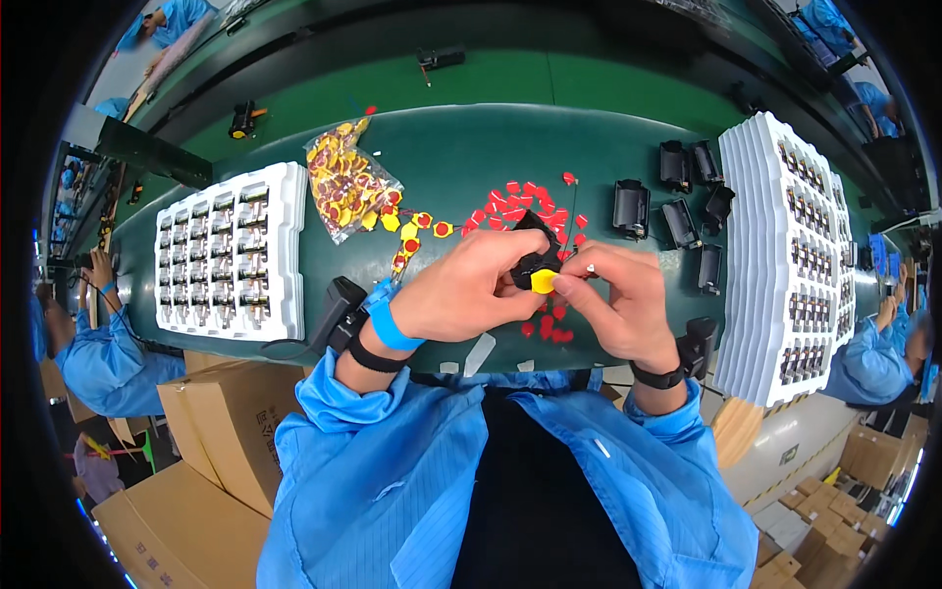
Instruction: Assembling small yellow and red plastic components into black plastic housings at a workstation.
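My left hand [478,282] is wrapped round a black plastic housing [535,239], holding it above the near part of the green table. Between the thumb and fingertips of my right hand [620,297] is a yellow piece [543,282] with a rounded, angular outline, set against the housing's near end. Whether it touches the housing all round I cannot tell. Behind and below my hands lie several small red pieces [510,204], loosely scattered. Left of them are several yellow pieces with red centres [410,233], spilling from a clear plastic bag [345,177].
A white tray [294,245] of small metal-and-black assemblies stands at the left. Stacked white trays [731,285] rise at the right, beside several black housings [630,208]. Cardboard boxes [221,412] sit at lower left. Co-workers in blue [113,363] work on both sides.
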{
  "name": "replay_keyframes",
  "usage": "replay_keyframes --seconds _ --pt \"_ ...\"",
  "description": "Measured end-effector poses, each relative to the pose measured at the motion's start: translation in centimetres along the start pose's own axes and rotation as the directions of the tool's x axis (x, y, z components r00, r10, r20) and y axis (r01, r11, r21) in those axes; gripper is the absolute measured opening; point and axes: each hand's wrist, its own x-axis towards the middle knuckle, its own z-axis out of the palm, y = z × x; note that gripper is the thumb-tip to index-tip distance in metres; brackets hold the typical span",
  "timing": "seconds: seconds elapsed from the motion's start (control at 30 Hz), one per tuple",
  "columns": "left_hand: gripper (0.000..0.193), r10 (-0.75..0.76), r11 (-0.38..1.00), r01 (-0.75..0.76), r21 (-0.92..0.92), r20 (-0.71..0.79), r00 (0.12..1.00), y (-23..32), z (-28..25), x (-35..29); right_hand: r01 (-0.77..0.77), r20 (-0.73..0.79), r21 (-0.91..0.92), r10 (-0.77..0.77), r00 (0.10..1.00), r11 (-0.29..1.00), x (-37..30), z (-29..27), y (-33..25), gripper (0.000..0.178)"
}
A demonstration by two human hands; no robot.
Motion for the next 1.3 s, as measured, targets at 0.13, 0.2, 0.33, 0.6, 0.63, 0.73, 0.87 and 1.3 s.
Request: replay_keyframes --seconds 0.13,0.2,0.33,0.6,0.63,0.73,0.87,1.3 --pt "0.019 -0.057 0.989 0.040 0.144 0.115 0.992 1.3 -0.7 -0.1 0.065 0.021 -0.074 -0.064 0.998 0.995 0.2 -0.4 -0.4 0.008" --pt "0.019 -0.056 0.992 0.040 0.122 0.129 0.990 1.5 -0.7 -0.2 0.089 0.033 -0.142 -0.085 0.996 0.986 0.1 -0.3 -0.6 0.009" --pt "0.021 -0.009 0.983 -0.027 0.182 0.198 0.980 1.7 -1.3 -0.4 0.108 0.014 -0.155 -0.107 0.994 0.982 0.1 -0.1 -1.0 0.010" --pt "0.024 0.008 0.998 -0.015 0.057 0.130 0.991 2.8 0.2 -2.9 -0.069 0.019 0.372 0.066 0.998 0.926 -0.7 1.8 1.1 0.059" --pt "0.028 0.023 0.998 -0.024 0.060 0.023 0.999 3.0 0.6 -3.2 -0.049 -0.022 0.375 0.062 0.998 0.926 -1.0 2.4 1.4 0.059" --pt "0.030 0.020 0.995 -0.010 0.098 -0.096 0.995 2.2 1.9 -4.1 0.014 -0.228 0.187 0.030 0.973 0.982 -2.0 3.9 1.7 0.060" --pt "0.028 -0.019 0.997 0.030 0.067 -0.168 0.986 1.2 2.6 -5.5 0.019 -0.280 0.071 0.002 0.960 0.997 -2.7 5.5 1.3 0.061" --pt "0.015 -0.096 0.932 0.050 -0.358 -0.112 0.989 -2.2 3.5 -5.2 0.023 -0.183 -0.130 -0.047 0.982 0.991 -3.4 4.8 1.2 0.055"
